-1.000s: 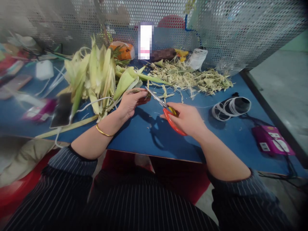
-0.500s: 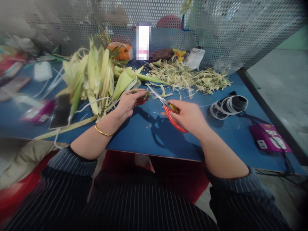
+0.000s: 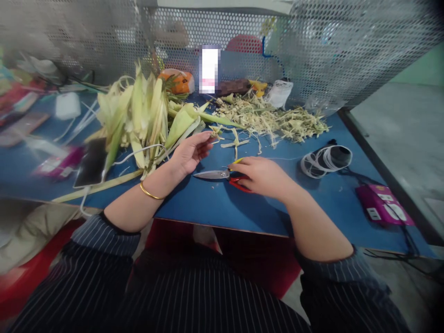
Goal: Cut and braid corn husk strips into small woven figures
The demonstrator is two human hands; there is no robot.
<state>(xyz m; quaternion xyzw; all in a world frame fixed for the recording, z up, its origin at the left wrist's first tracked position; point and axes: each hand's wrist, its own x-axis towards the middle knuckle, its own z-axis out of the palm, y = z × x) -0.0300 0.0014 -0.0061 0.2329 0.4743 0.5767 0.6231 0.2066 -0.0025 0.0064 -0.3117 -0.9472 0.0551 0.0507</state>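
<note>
My left hand (image 3: pixel 194 151), palm turned up and fingers curled, pinches a small piece of dried corn husk (image 3: pixel 215 132) at its fingertips. Under my right hand (image 3: pixel 265 178), a pair of scissors (image 3: pixel 211 175) with red and yellow handles lies low against the blue table, blades closed and pointing left. My right fingers are still round the handles, which they partly cover. Just beyond, a cross-shaped husk strip (image 3: pixel 236 144) rests on the table. A large bunch of corn husks (image 3: pixel 138 108) stands to the left of my left hand.
Husk scraps (image 3: pixel 256 115) are heaped at the back. A black cone wound with white thread (image 3: pixel 326 161) and a purple box (image 3: pixel 383 206) are at the right. On the left lies a phone (image 3: pixel 90 163) with a white cable. Perforated mesh (image 3: pixel 243 27) borders the table's back.
My right hand has lowered the scissors to the table; their blades swung from pointing up-left to pointing left and closed. My left hand has turned its palm upward, keeping the husk piece.
</note>
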